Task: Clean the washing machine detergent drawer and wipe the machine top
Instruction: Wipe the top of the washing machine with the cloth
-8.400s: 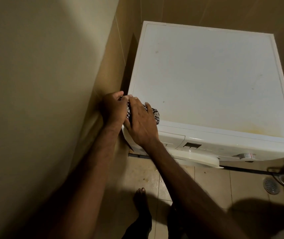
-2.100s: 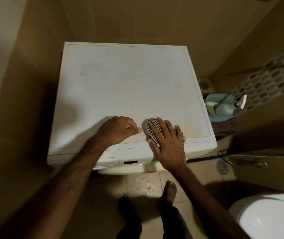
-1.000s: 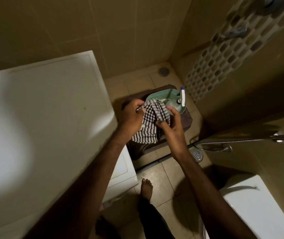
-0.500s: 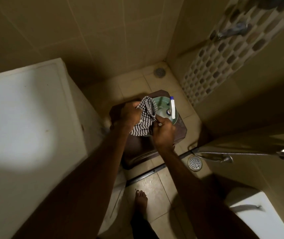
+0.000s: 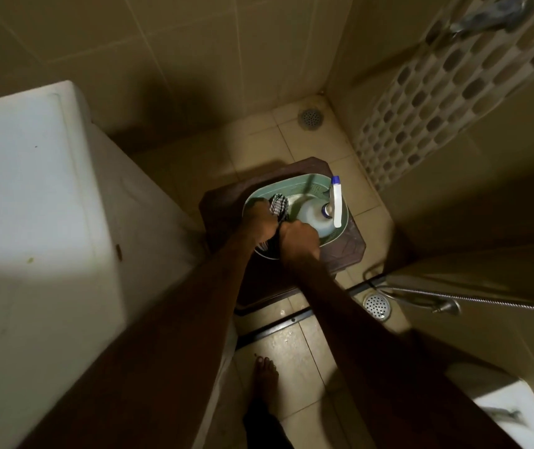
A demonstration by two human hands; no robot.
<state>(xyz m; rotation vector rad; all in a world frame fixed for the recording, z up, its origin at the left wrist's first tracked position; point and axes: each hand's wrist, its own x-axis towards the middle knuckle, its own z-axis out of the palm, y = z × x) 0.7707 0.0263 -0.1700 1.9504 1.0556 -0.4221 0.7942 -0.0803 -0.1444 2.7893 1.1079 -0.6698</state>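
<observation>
We have left machine (image 5: 26,196) top; both hands (left (image 5: 261,223), right (image 5: 298,239)) now clamp cloth (image 5: 279,205) inside basin (image 5: 316,186), right of machine. Likely rinse before 1 further wipe.

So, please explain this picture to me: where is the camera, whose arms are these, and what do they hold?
The camera sits on a person's head and looks down, so the two arms are that person's own. The left hand and the right hand both grip a checked cloth over a green basin. The basin stands on a dark stool and also holds a spray bottle. The white box on the left is the washing machine. Below is the tiled floor with a bare foot.
</observation>
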